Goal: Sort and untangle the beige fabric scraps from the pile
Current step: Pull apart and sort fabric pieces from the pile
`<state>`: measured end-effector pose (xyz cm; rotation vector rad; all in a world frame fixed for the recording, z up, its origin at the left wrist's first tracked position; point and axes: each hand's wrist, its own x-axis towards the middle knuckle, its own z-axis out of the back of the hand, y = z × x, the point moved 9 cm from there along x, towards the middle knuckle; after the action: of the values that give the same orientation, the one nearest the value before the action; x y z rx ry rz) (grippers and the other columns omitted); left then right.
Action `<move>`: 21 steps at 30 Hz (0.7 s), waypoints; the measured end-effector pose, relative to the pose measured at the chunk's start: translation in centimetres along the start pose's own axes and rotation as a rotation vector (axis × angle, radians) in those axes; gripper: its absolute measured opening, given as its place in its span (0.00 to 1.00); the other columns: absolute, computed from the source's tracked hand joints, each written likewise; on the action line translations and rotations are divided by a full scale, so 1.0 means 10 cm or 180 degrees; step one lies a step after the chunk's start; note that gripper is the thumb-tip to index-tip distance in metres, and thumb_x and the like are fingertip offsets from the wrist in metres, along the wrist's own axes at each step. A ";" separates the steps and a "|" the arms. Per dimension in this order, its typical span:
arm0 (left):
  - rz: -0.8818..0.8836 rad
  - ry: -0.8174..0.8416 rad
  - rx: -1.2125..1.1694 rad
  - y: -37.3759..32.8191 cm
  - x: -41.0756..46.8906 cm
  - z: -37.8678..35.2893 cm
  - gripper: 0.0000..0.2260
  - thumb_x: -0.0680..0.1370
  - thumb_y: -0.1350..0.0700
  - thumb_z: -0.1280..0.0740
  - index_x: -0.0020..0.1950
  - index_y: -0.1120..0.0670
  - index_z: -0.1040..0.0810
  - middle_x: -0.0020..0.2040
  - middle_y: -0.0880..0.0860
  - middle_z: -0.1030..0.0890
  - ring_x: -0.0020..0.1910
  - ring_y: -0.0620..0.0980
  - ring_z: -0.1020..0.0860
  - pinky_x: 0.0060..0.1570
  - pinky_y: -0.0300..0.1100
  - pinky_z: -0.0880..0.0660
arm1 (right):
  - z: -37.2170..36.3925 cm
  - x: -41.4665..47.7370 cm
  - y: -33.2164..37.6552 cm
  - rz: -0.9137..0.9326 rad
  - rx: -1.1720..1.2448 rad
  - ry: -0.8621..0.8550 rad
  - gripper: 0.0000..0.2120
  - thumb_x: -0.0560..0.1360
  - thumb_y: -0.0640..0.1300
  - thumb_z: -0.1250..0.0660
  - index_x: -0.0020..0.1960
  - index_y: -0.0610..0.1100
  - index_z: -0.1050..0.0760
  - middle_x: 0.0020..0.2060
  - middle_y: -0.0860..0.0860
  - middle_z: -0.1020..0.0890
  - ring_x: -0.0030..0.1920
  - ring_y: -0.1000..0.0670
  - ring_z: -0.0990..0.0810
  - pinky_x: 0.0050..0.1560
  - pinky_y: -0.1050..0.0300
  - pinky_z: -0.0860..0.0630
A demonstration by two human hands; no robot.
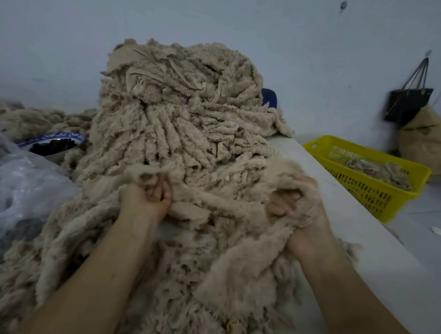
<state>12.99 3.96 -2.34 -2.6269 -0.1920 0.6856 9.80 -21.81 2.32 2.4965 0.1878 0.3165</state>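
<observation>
Seen from the head camera, the left hand (150, 196) is clutching a bunch of beige fabric scraps (212, 201) at the foot of the pile (181, 107), its fingers curled tight round them. The right hand (297, 205), further right along the pile's foot, is gripping another wad, its fingers half buried in fluff. The pile is sitting on the table (352, 226), towering in front of both hands.

The held strips seem to be running back into the pile, so a hard tug is risking dragging the tall stack forward, or off the table edge to the pile's right.

Left of the pile, a blue-rimmed bowl (69, 136) and a clear plastic bag (19, 180) are crowding close, where sliding scraps could be sweeping into them. Right of the pile, beyond the table edge, a yellow basket (367, 194) is holding a few scraps.
</observation>
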 end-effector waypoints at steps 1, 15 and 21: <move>-0.0041 0.0006 0.0042 -0.05 0.01 0.02 0.13 0.83 0.60 0.47 0.44 0.55 0.26 0.46 0.51 0.21 0.43 0.47 0.21 0.43 0.40 0.25 | 0.07 0.00 0.08 0.0093 -0.0012 -0.0133 0.16 0.76 0.46 0.37 0.31 0.48 0.23 0.24 0.55 0.26 0.20 0.57 0.33 0.25 0.63 0.29; -0.0842 0.2267 0.4549 0.77 -0.86 -0.71 0.25 0.66 0.25 0.33 0.45 0.45 0.16 0.43 0.36 0.16 0.43 0.33 0.19 0.44 0.33 0.26 | 0.15 -0.04 -0.08 0.0257 -0.2240 -0.0823 0.17 0.78 0.52 0.31 0.60 0.42 0.19 0.53 0.47 0.14 0.56 0.48 0.16 0.62 0.46 0.23; -0.0025 0.1954 0.3193 0.89 -0.78 -0.62 0.08 0.81 0.53 0.33 0.48 0.56 0.20 0.39 0.52 0.19 0.37 0.46 0.20 0.32 0.36 0.23 | 0.15 0.02 -0.19 0.0030 -0.2228 -0.0660 0.24 0.71 0.59 0.31 0.60 0.44 0.18 0.56 0.46 0.15 0.60 0.46 0.18 0.67 0.42 0.27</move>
<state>9.50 -8.16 2.18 -1.7282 0.2646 -0.0829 10.29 -21.04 0.07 1.8184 -0.0227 0.0963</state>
